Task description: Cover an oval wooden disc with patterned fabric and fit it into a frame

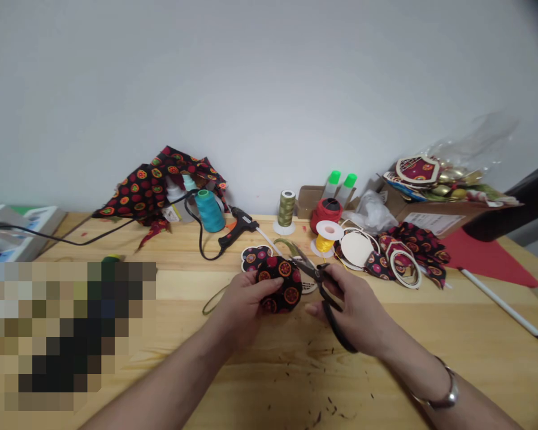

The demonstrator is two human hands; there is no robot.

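Between the thumb and fingers of my left hand is a round piece of dark patterned fabric with red and orange motifs. My right hand has its fingers through the black handles of a pair of scissors. The scissor blades point up and left, close to the fabric's upper right edge; I cannot tell whether they touch it. Just behind the held piece lies a flower-shaped patterned piece with a pale border. A loop of green cord rests left of my left hand.
Behind my hands stand a black glue gun, a blue thread cone, an olive thread spool and a yellow spool. Patterned cloth is heaped at back left. A filled cardboard box and white pencil are right. Dark scraps litter the front.
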